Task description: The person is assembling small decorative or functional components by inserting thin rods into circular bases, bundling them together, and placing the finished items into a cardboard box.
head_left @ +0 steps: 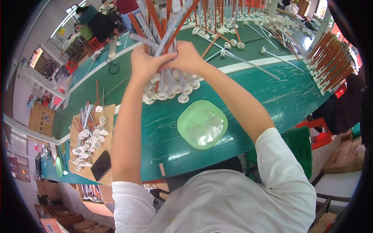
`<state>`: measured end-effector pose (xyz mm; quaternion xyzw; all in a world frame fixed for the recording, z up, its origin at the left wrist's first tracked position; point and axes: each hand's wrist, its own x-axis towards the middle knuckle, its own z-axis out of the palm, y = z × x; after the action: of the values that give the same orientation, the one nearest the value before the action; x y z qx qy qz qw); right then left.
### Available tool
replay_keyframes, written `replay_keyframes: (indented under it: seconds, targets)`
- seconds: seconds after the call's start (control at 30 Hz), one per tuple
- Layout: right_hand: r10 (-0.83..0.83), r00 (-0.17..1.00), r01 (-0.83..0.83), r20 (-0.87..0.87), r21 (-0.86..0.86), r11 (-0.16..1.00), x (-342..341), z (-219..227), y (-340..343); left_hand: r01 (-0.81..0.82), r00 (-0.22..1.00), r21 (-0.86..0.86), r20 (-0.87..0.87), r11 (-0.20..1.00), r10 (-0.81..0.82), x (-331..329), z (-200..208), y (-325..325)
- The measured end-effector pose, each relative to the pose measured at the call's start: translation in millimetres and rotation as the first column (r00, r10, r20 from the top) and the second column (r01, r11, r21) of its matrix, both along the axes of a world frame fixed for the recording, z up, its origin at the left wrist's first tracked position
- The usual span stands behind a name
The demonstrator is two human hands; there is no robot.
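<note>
Nearest me, a round green plastic bowl (202, 124) holds clear plastic bits.
Beyond it, my left hand (145, 64) and right hand (186, 58) clasp an upright bundle of grey and orange disc-footed rods (167, 31) on the green table (272, 93).

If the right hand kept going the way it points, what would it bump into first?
The right hand points leftward, gripping the bundle of rods. Going on, it would likely meet the left hand first, which clasps the same bundle right beside it; depth is hard to judge.
</note>
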<state>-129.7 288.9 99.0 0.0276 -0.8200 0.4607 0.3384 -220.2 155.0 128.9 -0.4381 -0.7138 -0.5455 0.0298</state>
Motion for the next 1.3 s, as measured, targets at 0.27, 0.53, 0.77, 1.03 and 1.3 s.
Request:
replay_keyframes:
  seconds: [0.27,0.53,0.77,1.03,1.3]
  targets:
    - [0.113,0.976,-0.030,-0.187,0.395,0.918,-21,-24,-28,0.171,0.962,0.148,0.186,0.974,-0.197,1,-18,-22]
    - [0.032,0.966,-0.076,0.255,0.162,0.984,48,-2,44,0.043,0.956,0.227,0.273,0.973,-0.106,13,-23,-24]
    - [-0.793,0.450,0.303,0.411,0.765,0.568,139,-96,212,0.012,0.948,0.224,0.309,0.974,-0.083,-2,-27,-18]
    - [-0.731,0.595,0.325,0.333,0.733,0.598,125,-96,207,0.020,0.936,0.218,0.340,0.976,-0.095,-1,-26,-16]
    - [-0.534,0.612,0.090,0.583,0.619,0.780,127,-81,149,0.095,0.953,0.247,0.257,0.964,-0.160,6,-26,-22]
